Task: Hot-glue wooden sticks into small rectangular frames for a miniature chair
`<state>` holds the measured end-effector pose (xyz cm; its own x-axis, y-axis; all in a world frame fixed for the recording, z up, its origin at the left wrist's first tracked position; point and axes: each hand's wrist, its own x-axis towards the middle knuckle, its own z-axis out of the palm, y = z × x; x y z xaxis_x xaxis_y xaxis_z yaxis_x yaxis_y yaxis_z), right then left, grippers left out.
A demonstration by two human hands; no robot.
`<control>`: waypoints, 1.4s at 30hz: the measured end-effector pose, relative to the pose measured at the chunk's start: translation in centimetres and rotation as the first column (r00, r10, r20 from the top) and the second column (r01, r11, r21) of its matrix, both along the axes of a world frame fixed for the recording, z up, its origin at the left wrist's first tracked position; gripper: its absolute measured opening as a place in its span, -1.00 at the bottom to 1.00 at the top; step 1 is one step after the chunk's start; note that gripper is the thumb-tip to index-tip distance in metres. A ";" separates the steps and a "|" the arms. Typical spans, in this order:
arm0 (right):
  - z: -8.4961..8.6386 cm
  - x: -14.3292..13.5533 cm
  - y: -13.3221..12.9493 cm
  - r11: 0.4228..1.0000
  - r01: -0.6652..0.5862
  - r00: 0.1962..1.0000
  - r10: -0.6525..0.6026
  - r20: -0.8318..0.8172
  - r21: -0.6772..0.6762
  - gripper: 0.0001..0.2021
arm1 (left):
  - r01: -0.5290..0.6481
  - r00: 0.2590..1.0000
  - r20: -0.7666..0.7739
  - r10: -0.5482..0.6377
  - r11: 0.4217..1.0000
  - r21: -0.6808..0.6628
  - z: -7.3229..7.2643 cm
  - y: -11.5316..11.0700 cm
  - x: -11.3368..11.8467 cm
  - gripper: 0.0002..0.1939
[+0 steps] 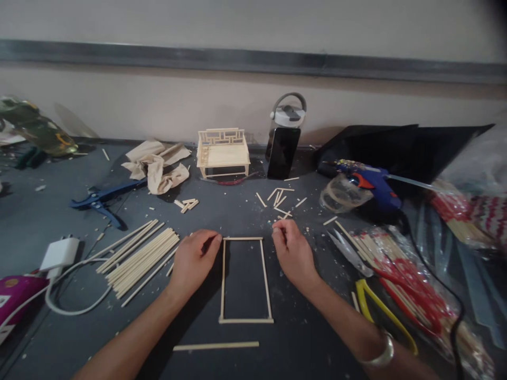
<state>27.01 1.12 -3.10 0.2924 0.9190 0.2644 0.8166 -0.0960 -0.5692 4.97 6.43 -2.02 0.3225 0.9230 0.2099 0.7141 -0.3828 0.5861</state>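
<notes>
A rectangular frame of thin wooden sticks (pixel 266 279) lies flat on the dark table, straight ahead of me. My left hand (pixel 194 261) rests at the frame's top left corner, fingers curled, fingertips touching the stick there. My right hand (pixel 291 250) sits just right of the top right corner, thumb and fingers pinched together over a small stick piece; I cannot tell whether it is gripped. A single loose stick (pixel 216 346) lies below the frame.
A bundle of long sticks (pixel 138 258) lies left, blue cutters (pixel 101 199) beyond. A small wooden bench model (pixel 223 152), a phone (pixel 282 153) against a bottle, a blue glue gun (pixel 370 182), tape roll (pixel 340 194), scissors (pixel 350 253) and packed sticks (pixel 400 279) stand right. Charger and cable (pixel 59 253) lie left.
</notes>
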 end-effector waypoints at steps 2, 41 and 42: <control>0.2 -0.1 -0.1 1.000 0.004 1.000 -0.004 -0.004 -0.010 -0.83 | -0.021 1.000 0.003 0.021 1.000 0.003 0.2 0.0 0.1 -0.74; 4.5 -1.5 -12.4 0.880 -0.380 0.908 0.414 0.068 -0.284 -0.87 | 0.283 0.941 -0.214 -0.263 0.957 0.068 0.6 0.4 1.3 -0.68; 4.1 -1.6 -12.6 0.881 -0.377 0.908 0.413 0.073 -0.287 -0.87 | 0.284 0.938 -0.221 -0.265 0.957 0.055 0.6 0.4 1.3 -0.68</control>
